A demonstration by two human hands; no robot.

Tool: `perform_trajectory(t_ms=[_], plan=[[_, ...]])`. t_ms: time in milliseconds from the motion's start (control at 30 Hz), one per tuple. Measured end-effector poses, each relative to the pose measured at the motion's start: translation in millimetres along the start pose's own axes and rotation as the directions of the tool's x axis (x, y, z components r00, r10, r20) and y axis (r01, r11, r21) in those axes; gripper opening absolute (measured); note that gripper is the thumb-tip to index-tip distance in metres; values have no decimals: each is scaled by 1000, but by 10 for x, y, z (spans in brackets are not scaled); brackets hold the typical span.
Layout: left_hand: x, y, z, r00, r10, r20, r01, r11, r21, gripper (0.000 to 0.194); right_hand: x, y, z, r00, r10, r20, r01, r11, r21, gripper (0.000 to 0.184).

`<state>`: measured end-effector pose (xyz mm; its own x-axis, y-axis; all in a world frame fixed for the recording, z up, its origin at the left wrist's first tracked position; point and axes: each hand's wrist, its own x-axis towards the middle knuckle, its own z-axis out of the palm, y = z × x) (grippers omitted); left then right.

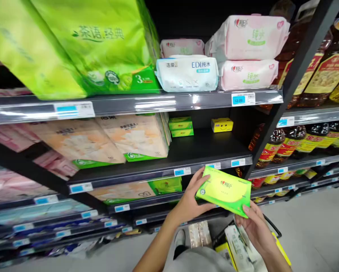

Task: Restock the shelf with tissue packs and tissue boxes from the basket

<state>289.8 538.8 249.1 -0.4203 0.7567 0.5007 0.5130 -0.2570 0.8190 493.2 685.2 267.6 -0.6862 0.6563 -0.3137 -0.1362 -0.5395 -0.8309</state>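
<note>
Packet (pixel 224 193), green, grasped between left hand (pixel 188 200) and right hand (pixel 252 226), with shelf (pixel 205 149) beyond; support evenly, without squeezing.

Yellow-green tissue pack (pixel 224 190), tilted, above basket (pixel 272 223).

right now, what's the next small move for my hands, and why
I'd probably raise the right hand slightly to level the green-and-yellow pack. The left hand holds the other end higher, so the pack slopes down to the right, while the shelf edge behind runs the other way. Both hands already grip it, so a small lift should do.
</note>
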Motion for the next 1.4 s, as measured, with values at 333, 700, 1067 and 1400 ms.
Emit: perform_trajectory(t_ms=[333,700,1067,1400], plan=[[-219,-103,-299,914,-143,-380,78,980,-181,86,474,-391,367,936,-107,334,309,702,-642,61],[-311,-109,-630,880,-87,-467,38,993,-113,81,776,-731,1473,421,180,889,896,-235,-376,92],[-912,-206,-799,651,-455,-607,314,890,-330,47,2558,-839,2231,710,144,690,660,-480,-578,100],[-1266,-240,-795,441,-635,-635,436,769,-467,50,3364,-497,2585,590,241,770,775,-434,-458,56]])
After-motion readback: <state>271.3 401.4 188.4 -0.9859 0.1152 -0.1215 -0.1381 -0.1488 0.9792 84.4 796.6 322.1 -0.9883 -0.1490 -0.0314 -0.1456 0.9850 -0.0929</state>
